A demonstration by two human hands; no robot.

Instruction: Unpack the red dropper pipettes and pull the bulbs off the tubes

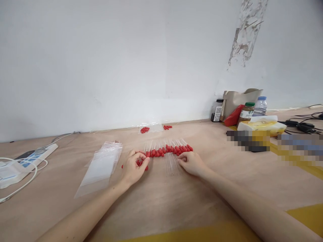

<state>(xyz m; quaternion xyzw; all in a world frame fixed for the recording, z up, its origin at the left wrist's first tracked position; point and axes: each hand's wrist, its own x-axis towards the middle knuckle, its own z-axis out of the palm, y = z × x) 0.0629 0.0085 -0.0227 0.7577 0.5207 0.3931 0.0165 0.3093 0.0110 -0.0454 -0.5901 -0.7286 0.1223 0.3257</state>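
Observation:
A row of clear droppers with red rubber bulbs (171, 149) lies across the brown table (156, 198) in front of me. My left hand (133, 167) rests at the row's left end, fingers curled around a few red-bulbed droppers. My right hand (191, 162) lies at the right end, fingers pinched together at some clear glass tubes (172, 165) lying just below the row. A stack of clear zip bags (101, 167) lies to the left of my left hand.
More red bulbs (144, 129) in clear bags sit near the wall. A white power strip with cables (27, 160) lies far left. At right stand a beige bag (238, 101), bottles (246, 111), a tissue pack (262, 125) and black cables (302, 125).

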